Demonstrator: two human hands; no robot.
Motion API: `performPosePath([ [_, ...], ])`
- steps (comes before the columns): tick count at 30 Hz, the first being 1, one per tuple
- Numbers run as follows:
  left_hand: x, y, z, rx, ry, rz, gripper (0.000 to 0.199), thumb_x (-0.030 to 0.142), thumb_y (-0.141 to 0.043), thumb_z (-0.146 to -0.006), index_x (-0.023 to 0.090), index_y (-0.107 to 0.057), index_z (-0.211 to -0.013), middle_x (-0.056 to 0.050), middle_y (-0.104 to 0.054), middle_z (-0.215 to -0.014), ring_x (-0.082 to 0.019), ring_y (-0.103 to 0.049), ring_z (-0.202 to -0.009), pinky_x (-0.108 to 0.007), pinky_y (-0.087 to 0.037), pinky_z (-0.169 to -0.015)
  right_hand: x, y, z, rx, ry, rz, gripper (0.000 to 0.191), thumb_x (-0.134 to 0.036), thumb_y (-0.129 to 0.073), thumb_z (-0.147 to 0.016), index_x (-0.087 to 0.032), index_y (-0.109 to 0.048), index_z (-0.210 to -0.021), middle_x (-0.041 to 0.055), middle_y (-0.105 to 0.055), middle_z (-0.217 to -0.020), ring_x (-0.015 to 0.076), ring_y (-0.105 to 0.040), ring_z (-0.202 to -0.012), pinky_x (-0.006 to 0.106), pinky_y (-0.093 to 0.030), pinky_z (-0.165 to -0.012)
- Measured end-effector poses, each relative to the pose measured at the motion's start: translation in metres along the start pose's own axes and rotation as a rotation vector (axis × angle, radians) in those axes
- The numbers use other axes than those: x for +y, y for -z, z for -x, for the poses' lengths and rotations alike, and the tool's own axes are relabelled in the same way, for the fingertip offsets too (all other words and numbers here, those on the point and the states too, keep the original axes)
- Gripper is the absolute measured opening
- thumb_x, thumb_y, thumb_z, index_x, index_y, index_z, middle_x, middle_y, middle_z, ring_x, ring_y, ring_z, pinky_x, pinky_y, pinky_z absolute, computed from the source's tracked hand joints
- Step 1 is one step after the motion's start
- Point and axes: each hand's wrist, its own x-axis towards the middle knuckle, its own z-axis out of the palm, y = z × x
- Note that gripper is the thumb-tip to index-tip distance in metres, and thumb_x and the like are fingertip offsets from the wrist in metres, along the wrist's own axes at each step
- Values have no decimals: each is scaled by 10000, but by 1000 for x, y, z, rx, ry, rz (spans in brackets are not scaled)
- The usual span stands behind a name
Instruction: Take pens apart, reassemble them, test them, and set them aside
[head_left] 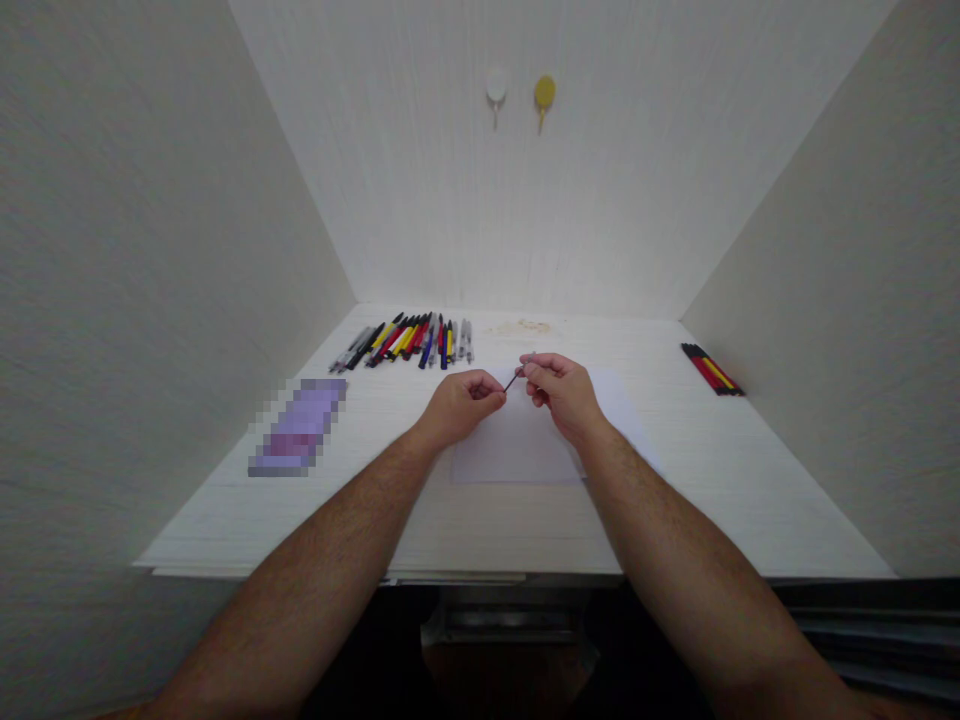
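Over the white sheet of paper [517, 455], both hands meet at a thin dark pen refill [513, 381], which slants up between them. My left hand [466, 402] is closed, thumb and forefinger pinching the refill's lower end. The fingers of my right hand [561, 388] are also closed, around what looks like a clear pen barrel [527, 360] at the refill's upper end. Most of that barrel is hidden by the fingers.
Several pens [409, 340] in mixed colours lie in a row at the back left. A small group of red, black and yellow pens [712, 370] lies at the right. A blurred purple object [300, 425] rests at the left. Walls enclose the white table [382, 470] on three sides.
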Motion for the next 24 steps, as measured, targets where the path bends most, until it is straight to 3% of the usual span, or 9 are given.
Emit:
performPosePath([
  [4, -1, -1, 0, -30, -22, -47, 177, 328, -656, -721, 152, -647, -731, 12, -608, -630, -87, -494, -550, -206, -367, -521, -2, -3, 1, 20, 33, -22, 230, -370, -722, -671, -173, -613, -714, 11, -652, -691, 73, -476, -490, 213, -349, -430],
  [9, -4, 2, -2, -37, 30, -80, 175, 333, -648, -714, 159, -652, -731, 12, -606, -601, -95, -502, -524, -212, -369, -506, -6, 6, -3, 196, 56, -61, 187, -348, -672, -693, -185, -584, -722, -7, -615, -687, 75, -466, -497, 216, -347, -446],
  [12, -4, 6, -4, 67, 120, -73, 171, 325, -646, -705, 158, -655, -742, 9, -611, -587, -103, -514, -509, -220, -385, -502, -2, 13, -7, 239, -20, 210, 180, -341, -648, -689, -183, -569, -652, -17, -575, -602, 84, -435, -472, 231, -326, -449],
  [17, -6, 10, -8, 190, 178, -59, 166, 312, -651, -686, 155, -675, -733, -9, -651, -629, -115, -548, -555, -232, -420, -544, 8, 13, -6, 93, -7, 903, 201, -358, -638, -700, -187, -629, -595, -2, -599, -568, 124, -507, -559, 262, -354, -559],
  [20, -8, 8, -8, 181, 163, -77, 181, 326, -651, -689, 156, -685, -742, -26, -676, -665, -128, -581, -588, -243, -441, -567, 10, 10, -3, 38, -3, 1054, 217, -376, -626, -721, -195, -641, -603, 7, -628, -601, 133, -534, -591, 267, -347, -573],
  [24, -11, 6, -8, 153, 143, -113, 212, 360, -640, -709, 157, -685, -749, -34, -678, -660, -139, -593, -588, -244, -443, -549, 10, 10, -3, 11, -1, 1084, 237, -404, -633, -730, -201, -650, -609, 18, -638, -611, 141, -540, -590, 269, -344, -560],
])
